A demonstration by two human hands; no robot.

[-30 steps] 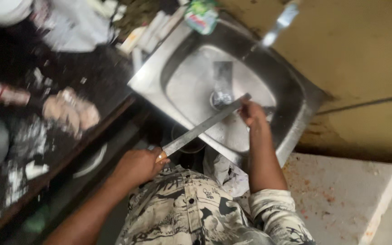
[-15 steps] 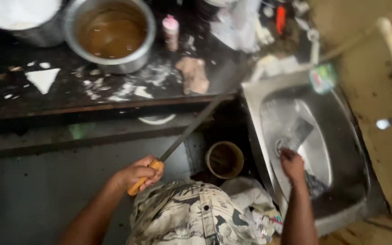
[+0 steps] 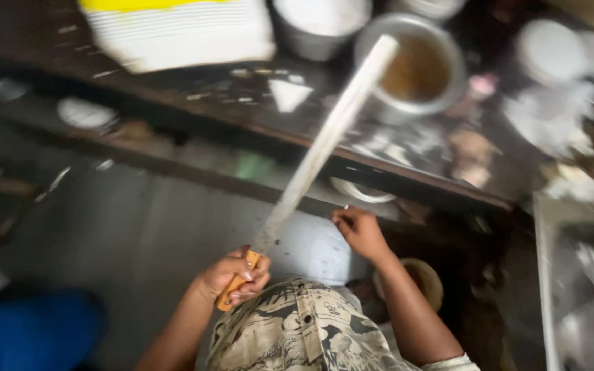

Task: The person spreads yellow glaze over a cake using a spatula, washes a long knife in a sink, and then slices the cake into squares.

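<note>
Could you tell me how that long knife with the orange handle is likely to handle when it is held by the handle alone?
The long knife looks stiff: its blade runs straight, without sagging, out over the counter. It is probably tip-heavy, since the left hand grips only the short orange handle at one end. The blur suggests it swings fast, so the metal pot near its tip could get knocked.

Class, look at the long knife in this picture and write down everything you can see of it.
The long knife with the pale metal blade and orange handle is one straight, narrow blade, blurred along its length. The person's left hand grips the handle, fingers wrapped around it. The blade slants up and to the right, its tip over the rim of the round metal pot of brown liquid on the dark counter. Whether it touches the pot cannot be told.
</note>
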